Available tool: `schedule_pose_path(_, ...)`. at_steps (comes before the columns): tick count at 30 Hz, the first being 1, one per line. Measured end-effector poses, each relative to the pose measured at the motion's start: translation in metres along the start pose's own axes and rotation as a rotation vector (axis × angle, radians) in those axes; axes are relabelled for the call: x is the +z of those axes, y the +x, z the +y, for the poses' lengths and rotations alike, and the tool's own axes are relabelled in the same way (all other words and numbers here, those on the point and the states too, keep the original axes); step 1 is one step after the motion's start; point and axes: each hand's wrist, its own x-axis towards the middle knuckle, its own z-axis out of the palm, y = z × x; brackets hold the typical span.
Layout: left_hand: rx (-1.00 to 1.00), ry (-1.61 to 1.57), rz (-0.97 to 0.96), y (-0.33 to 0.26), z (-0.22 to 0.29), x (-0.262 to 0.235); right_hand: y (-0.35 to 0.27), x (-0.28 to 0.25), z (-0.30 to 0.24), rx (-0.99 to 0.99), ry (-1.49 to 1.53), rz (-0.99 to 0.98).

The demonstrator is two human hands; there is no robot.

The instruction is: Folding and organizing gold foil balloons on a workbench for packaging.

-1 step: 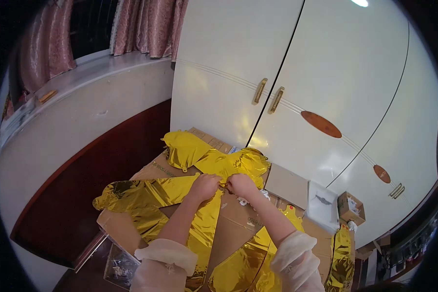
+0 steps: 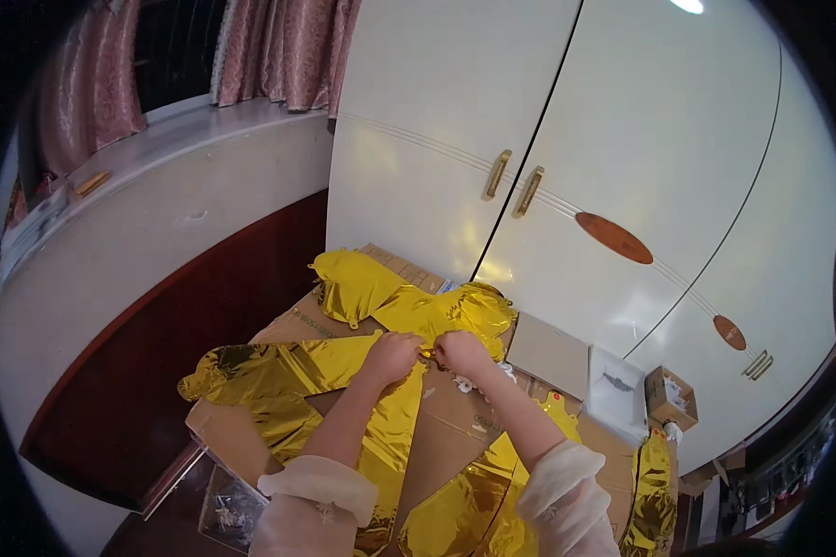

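Note:
My left hand (image 2: 393, 356) and my right hand (image 2: 463, 354) come together over a cardboard surface (image 2: 448, 427), both closed. Between them they pinch the small gold tip of a flat foil balloon (image 2: 395, 429), whose shiny body spreads left and down beneath my left forearm. Just beyond my fingers lies another gold foil balloon (image 2: 358, 278), crumpled and uninflated. Under my right forearm rests a further gold foil balloon (image 2: 464, 501). Small white pieces (image 2: 463, 382) lie beside my right hand. My fingers hide the exact part being gripped.
A white tray (image 2: 613, 427) and a small cardboard box (image 2: 656, 408) with white items stand at the right. Near them lies a gold foil piece (image 2: 653, 483). At lower left is a clear-covered box (image 2: 228, 511). A white wardrobe (image 2: 418, 200) rises behind, with a dark red board (image 2: 186, 343) along the left.

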Motion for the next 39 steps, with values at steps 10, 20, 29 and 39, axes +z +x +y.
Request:
schedule_pose_path(10,-0.121,0.050,0.081,0.000,0.009,0.004,0.002,-0.003,0.002,0.027,0.116,0.083)
schedule_pose_path(20,-0.261,0.002,0.142,-0.001,0.014,0.002,-0.018,-0.025,-0.014,-0.286,-0.229,0.569)
schedule_pose_path(29,-0.278,-0.034,0.123,0.002,0.013,0.006,-0.031,0.011,-0.005,-0.146,-0.170,0.209)
schedule_pose_path(39,-0.281,-0.016,0.098,0.001,0.015,0.001,-0.016,0.006,-0.020,-0.060,-0.190,0.125)
